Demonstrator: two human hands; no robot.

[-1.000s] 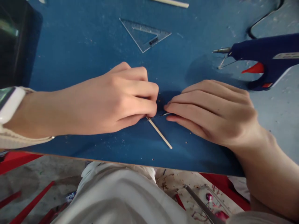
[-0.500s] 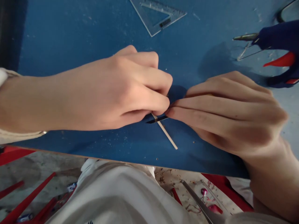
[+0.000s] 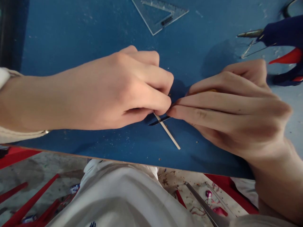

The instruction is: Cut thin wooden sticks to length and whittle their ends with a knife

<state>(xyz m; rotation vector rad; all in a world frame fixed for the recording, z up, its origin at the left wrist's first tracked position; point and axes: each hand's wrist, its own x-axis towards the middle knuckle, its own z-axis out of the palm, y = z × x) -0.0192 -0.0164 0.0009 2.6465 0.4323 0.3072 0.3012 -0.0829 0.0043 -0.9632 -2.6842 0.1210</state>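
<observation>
My left hand (image 3: pixel 118 91) presses a thin pale wooden stick (image 3: pixel 168 133) against the blue table (image 3: pixel 71 37); the stick's free end points toward the table's near edge. My right hand (image 3: pixel 232 107) grips a small knife whose dark blade (image 3: pixel 159 121) lies across the stick just beside my left fingertips. A bit of yellow handle (image 3: pixel 209 91) shows between the right fingers. The fingertips of both hands nearly touch over the stick. The rest of the stick is hidden under my left hand.
A clear plastic set square (image 3: pixel 161 14) lies at the back of the table. A dark blue glue gun (image 3: pixel 281 34) with a red trigger rests at the right. Below the table edge are my lap in pale cloth, red strips (image 3: pixel 28 205) and scraps on the floor.
The view shifted so the set square and glue gun sit nearer the frame's edges. My right hand has drawn in close to the left, its thumb raised, the blade staying across the stick.
</observation>
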